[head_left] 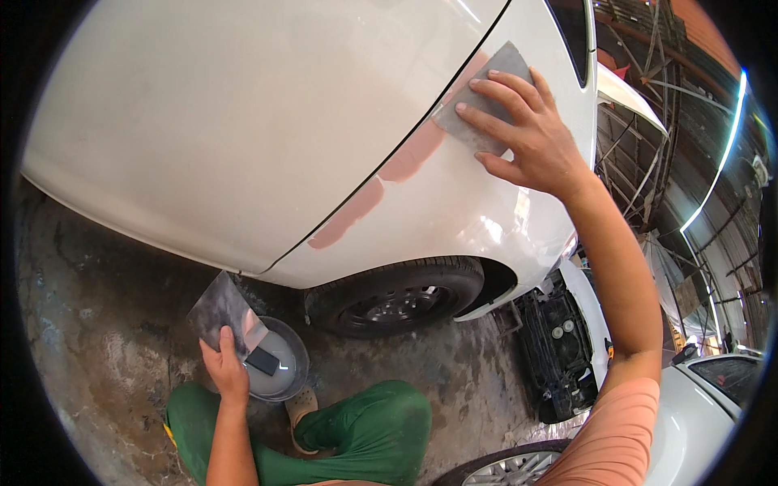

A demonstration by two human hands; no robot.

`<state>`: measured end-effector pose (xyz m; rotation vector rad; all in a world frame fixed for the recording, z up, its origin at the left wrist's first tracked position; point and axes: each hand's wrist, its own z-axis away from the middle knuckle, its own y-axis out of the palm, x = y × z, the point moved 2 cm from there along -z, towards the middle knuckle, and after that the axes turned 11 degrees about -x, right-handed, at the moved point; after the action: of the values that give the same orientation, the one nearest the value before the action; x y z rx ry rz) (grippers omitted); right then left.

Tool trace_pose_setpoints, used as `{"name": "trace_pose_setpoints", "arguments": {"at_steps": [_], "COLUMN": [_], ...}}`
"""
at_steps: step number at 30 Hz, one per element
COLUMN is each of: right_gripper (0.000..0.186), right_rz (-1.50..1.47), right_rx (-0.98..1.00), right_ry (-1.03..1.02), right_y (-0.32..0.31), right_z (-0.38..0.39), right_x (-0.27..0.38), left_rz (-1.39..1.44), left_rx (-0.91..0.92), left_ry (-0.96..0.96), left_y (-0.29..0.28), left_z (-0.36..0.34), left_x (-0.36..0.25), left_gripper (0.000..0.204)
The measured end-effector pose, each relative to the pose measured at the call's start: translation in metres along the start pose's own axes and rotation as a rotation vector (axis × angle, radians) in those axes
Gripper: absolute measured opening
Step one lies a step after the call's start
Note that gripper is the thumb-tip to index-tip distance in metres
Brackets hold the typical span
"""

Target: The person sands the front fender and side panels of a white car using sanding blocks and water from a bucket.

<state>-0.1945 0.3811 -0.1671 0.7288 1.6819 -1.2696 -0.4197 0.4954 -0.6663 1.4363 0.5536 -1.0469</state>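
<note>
Pink putty (415, 154) lines one edge of the white panel (478, 202); there the right hand (531, 138) — fingers spread — lies over a grey sheet (466, 130). The left hand (226, 368) clamps a smudged plate (217, 304) near the tub (303, 356).

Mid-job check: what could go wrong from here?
1. The right hand holds a gray plate close to the dark seam, where pink patches run alongside; if the pink material is soft, some could get into the seam.
2. The left hand holds a second plate near the bucket; it might slip and drop into the cloudy liquid.
3. The tan shoe is close to the bucket, so a careless step might knock it.
</note>
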Motion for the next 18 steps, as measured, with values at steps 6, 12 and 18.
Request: {"name": "trace_pose_setpoints", "arguments": {"at_steps": [6, 12, 18], "right_gripper": [0.057, 0.057, 0.055], "right_rz": [0.013, -0.021, 0.013], "right_rx": [0.098, -0.017, 0.072], "right_ry": [0.077, 0.014, 0.084], "right_y": [-0.009, 0.005, 0.002], "right_z": [0.014, 0.0, 0.011], "right_x": [0.008, 0.012, 0.025], "left_rz": [0.011, 0.026, -0.011], "left_rx": [0.024, 0.047, 0.044], "left_ry": [0.002, 0.003, 0.003], "left_y": [-0.002, -0.004, -0.006], "left_z": [0.002, 0.002, 0.004], "left_x": [-0.001, 0.002, 0.001], "left_gripper": [0.031, 0.03, 0.03]}}
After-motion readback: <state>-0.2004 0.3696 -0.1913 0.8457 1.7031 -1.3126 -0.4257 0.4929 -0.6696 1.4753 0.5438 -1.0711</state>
